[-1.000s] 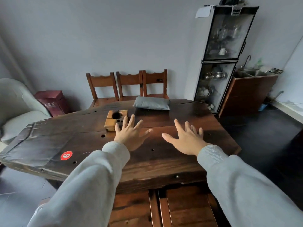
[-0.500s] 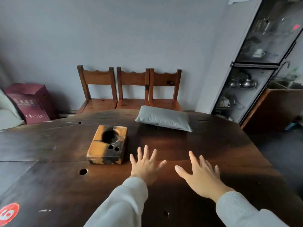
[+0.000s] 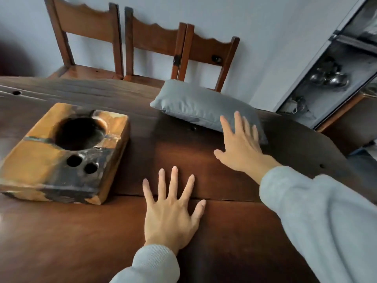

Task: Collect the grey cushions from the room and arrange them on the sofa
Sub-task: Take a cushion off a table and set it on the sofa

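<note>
step in hand, as i judge it: the reach for one grey cushion, not yet a pickup. no sofa in view.

wooden block (image 3: 61, 152) at 9 o'clock on the table (image 3: 224, 231), thick, with one large round hollow and two small holes, part charred black. it sits well apart from the cushion and out of the reach line.

left hand (image 3: 171, 213) at 6 o'clock, grip spread wide, palm down over bare wood. i cannot tell if it presses the table or hangs just above it. holding nothing.

grey cushion (image 3: 195, 105) at 12 to 1 o'clock, lying flat near the far edge of the table, in front of the chairs.

right hand (image 3: 240, 146) at 2 o'clock, grip spread, fingers (image 3: 237, 123) lying over the near right corner of the cushion. looks like touching or nearly so; nothing pinched.

next move, my read: close the right grip on that corner or slide under the edge, then bring the left in for the other end. soft, light thing; it should drag easily on this wood.

table: dark brown planks, a seam running across under the left hand, small holes here and there.

room: three wooden chairs (image 3: 151, 48) in a row at 12 o'clock against a pale wall (image 3: 275, 48); glass-fronted cabinet (image 3: 336, 64) at 2 o'clock with metal pots inside.
</note>
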Demonstrator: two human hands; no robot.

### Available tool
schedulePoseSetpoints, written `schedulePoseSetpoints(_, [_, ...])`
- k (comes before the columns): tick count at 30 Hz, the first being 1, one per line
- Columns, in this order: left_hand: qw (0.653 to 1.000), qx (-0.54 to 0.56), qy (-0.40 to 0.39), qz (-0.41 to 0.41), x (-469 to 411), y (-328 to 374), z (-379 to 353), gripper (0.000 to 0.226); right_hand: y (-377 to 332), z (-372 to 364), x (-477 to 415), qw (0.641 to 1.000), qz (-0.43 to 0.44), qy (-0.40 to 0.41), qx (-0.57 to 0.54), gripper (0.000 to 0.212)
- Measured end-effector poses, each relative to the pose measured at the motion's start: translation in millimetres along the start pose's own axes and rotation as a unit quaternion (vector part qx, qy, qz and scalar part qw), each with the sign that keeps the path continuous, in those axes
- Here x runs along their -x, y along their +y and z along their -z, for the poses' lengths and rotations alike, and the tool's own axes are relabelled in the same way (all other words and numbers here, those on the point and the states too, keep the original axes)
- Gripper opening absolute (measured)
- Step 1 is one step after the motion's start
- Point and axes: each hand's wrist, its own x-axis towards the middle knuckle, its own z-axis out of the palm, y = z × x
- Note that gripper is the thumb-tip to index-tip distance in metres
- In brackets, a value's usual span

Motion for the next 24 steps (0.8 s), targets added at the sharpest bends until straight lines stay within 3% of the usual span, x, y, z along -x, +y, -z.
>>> schedulePoseSetpoints(3, [1.000,0.001,-0.009,-0.006,-1.1,4.2,-3.2,0.075,-1.9,-5.5,-61.7,0.998,0.021,0.046,0.023,0.116])
schedulePoseSetpoints(6, [1.000,0.016,0.002,-0.007,0.3,2.8,-3.9,0.074,-8.2,-17.1,-95.3,0.999,-0.003,0.030,0.037,0.128])
schedulePoseSetpoints(11, [1.000,-0.010,-0.005,-0.019,-6.2,1.9,-6.7,0.072,-14.2,-43.9,-109.0,0.993,-0.031,0.102,0.041,0.090])
schedulePoseSetpoints(13, [1.000,-0.013,0.000,-0.011,-4.2,-0.3,-8.4,0.075,-19.1,-43.7,-108.9,0.994,-0.035,0.094,0.037,0.081])
schedulePoseSetpoints(24, [0.999,-0.039,-0.025,0.003,-10.6,-2.3,-4.1,0.077,-26.7,-25.4,-9.4,0.997,0.005,0.054,0.047,0.056])
